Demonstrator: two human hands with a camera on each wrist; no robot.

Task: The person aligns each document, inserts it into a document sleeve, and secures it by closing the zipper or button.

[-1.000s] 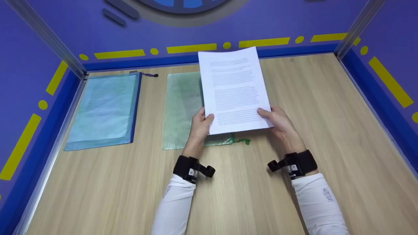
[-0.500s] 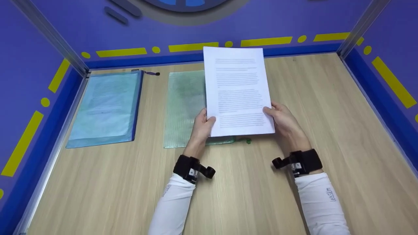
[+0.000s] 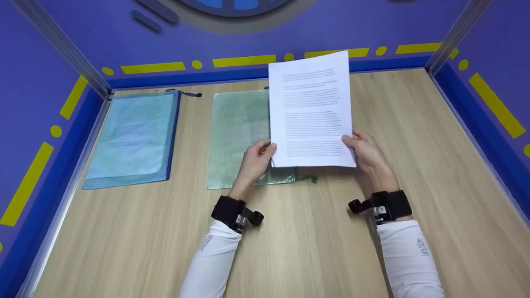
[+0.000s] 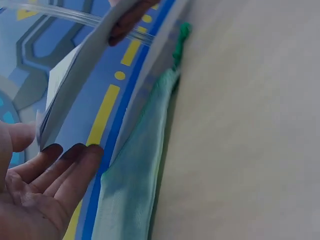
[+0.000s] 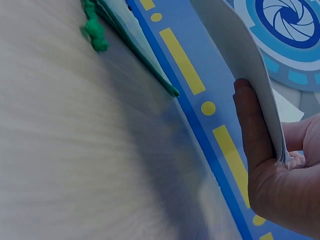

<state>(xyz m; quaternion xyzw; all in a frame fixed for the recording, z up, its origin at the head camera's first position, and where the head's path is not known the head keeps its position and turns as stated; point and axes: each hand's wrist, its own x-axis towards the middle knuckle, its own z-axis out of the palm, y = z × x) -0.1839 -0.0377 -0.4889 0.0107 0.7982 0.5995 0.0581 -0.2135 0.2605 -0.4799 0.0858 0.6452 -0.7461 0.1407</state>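
A stack of printed paper sheets (image 3: 312,116) is held up above the table, tilted toward the head camera, text side showing. My left hand (image 3: 253,163) is at its lower left corner, with the thumb at the edge; in the left wrist view the corner sits between the thumb and the fingertips (image 4: 90,152). On the lower right edge my right hand (image 3: 370,154) grips the stack, thumb in front, fingers behind, as the right wrist view confirms. Under and behind the sheets lies a translucent green zip folder (image 3: 238,128), partly hidden, with a green cord pull (image 3: 314,179).
A blue zip folder (image 3: 132,140) with printed paper inside lies at the left of the wooden table (image 3: 290,248). Its dark zip pull (image 3: 192,94) points right. Blue-purple panels (image 3: 232,41) with yellow marks stand around the back and sides.
The sheets have shifted to the right with both hands, and their upper right corner now stands higher. The left hand's fingers have loosened somewhat at the corner. The folders stay in place.
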